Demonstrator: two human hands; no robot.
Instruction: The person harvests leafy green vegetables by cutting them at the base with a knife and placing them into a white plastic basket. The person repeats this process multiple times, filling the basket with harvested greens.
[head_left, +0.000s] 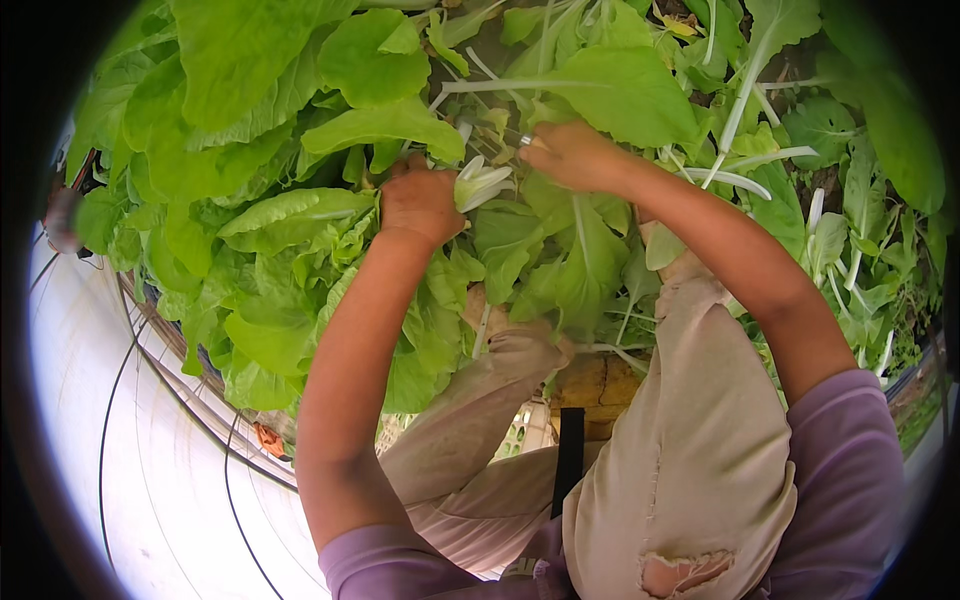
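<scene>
My left hand (421, 196) is closed around the base of a leafy green plant, just left of a cluster of pale cut stalks (480, 184). To the right, my right hand (566, 156) is closed on a small tool whose metal part (526, 140) shows at the fingers; the rest of it is hidden or blurred among the leaves. A broad green leaf (630, 94) with a long white stalk lies just above my right hand. Large upright leaves (240, 60) stand at the upper left.
Loose leaves with white stalks (739, 97) lie over dark soil at the right. My knees in beige trousers (682, 420) are below my hands. A yellowish block (600, 386) and a pale plastic crate (525, 427) show between the legs. White sheeting with dark lines (172, 450) curves along the lower left.
</scene>
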